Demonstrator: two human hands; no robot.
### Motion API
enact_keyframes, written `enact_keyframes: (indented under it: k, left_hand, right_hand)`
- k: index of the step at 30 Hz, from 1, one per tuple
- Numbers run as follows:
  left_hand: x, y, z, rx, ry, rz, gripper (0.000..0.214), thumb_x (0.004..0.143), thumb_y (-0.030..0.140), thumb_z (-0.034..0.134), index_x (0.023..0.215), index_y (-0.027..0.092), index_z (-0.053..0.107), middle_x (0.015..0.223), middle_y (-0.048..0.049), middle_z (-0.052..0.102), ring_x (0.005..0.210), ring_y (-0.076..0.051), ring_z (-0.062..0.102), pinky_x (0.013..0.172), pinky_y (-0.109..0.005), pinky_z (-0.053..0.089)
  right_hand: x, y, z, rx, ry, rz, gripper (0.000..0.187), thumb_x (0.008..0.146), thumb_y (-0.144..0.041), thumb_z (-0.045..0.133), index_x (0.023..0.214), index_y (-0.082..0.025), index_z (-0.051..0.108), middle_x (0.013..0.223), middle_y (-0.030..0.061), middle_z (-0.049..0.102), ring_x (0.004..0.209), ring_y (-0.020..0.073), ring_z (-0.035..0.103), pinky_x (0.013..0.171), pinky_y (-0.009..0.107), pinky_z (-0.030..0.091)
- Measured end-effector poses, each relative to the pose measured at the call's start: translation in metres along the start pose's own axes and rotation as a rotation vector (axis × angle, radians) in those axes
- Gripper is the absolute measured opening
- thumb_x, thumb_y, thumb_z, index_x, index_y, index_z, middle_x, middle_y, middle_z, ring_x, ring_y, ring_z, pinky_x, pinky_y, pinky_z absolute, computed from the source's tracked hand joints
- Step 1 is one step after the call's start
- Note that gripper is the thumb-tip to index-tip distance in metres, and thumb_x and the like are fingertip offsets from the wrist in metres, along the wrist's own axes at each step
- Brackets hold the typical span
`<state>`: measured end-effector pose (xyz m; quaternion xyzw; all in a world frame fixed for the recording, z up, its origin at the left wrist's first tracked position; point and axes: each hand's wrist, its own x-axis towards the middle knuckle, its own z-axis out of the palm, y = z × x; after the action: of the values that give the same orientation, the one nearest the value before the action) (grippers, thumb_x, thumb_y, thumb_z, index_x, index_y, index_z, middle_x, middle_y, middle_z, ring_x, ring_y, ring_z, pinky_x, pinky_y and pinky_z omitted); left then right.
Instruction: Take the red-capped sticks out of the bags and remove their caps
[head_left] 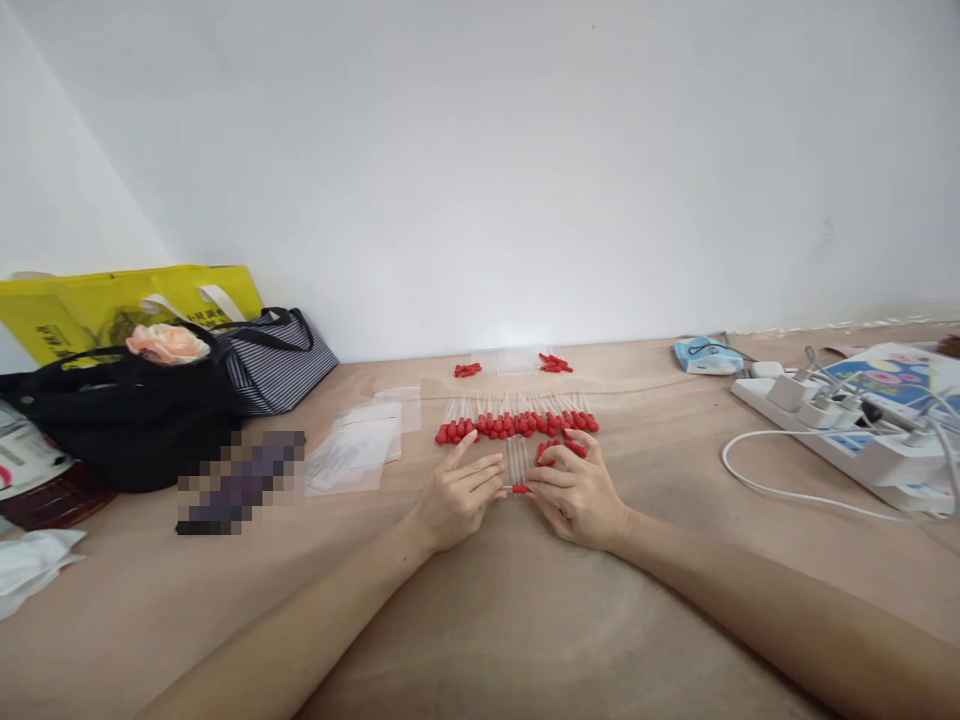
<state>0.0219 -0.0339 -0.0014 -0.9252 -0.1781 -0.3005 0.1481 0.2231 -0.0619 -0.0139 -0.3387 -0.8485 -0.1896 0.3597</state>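
My left hand [466, 495] is closed, thumb and fingers pinching a thin clear tube that points right. My right hand [574, 495] is closed on a small red rubber bulb [519, 489], which meets the tube's end between the hands. Just beyond my fingertips lie several loose clear tubes [517, 458], side by side. More loose red bulbs [551, 452] are partly hidden behind my right hand. Farther back, a row of droppers [517, 424] lies with red bulbs toward me and clear stems toward the wall.
Near the wall are more red bulbs [468, 370] and clear tubes [517, 362]. Clear plastic bags [360, 440] lie to the left, by a black bag [142, 420] and a striped bag [274, 360]. A power strip [832, 430] with a looping white cable and a blue mask [706, 356] are right.
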Motion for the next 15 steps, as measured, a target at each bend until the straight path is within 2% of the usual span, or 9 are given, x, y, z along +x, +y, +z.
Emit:
enact_keyframes:
  k: [5,10,12,15]
  left_hand:
    - [0.001,0.002,-0.001,-0.024,-0.035,-0.034,0.017,0.083,0.015,0.044,0.085,0.017,0.061,0.091,-0.0041,0.068,0.097,-0.018,0.059,0.105,-0.053,0.018]
    - [-0.001,0.000,-0.003,-0.035,-0.041,-0.044,0.018,0.084,0.015,0.043,0.085,0.017,0.061,0.090,-0.0042,0.068,0.096,-0.017,0.059,0.104,-0.050,0.025]
    - [-0.007,-0.005,-0.006,-0.016,-0.022,-0.079,0.019,0.084,0.015,0.043,0.084,0.017,0.061,0.089,-0.0044,0.068,0.095,-0.018,0.060,0.102,-0.048,0.029]
    - [-0.017,-0.012,-0.011,-0.005,0.022,-0.207,0.018,0.084,0.019,0.043,0.082,0.018,0.061,0.085,-0.0047,0.068,0.089,-0.018,0.061,0.092,-0.043,0.040]
  right_hand:
    - [-0.001,0.000,0.002,0.011,-0.001,0.006,0.017,0.078,-0.020,0.048,0.068,-0.024,0.062,0.072,-0.0033,0.065,0.082,0.0143,0.050,0.095,0.044,0.018]
    - [-0.004,0.004,0.002,0.040,0.007,0.026,0.016,0.078,-0.021,0.048,0.069,-0.023,0.062,0.073,-0.0031,0.065,0.080,0.0140,0.051,0.093,0.042,0.020]
    - [-0.006,0.006,-0.001,0.060,0.020,0.084,0.017,0.078,-0.022,0.048,0.069,-0.023,0.062,0.072,-0.0032,0.065,0.078,0.0136,0.052,0.093,0.041,0.020]
    - [-0.007,0.008,-0.004,0.072,0.078,0.222,0.017,0.079,-0.024,0.048,0.071,-0.023,0.063,0.074,-0.0026,0.066,0.076,0.0133,0.052,0.089,0.038,0.024]
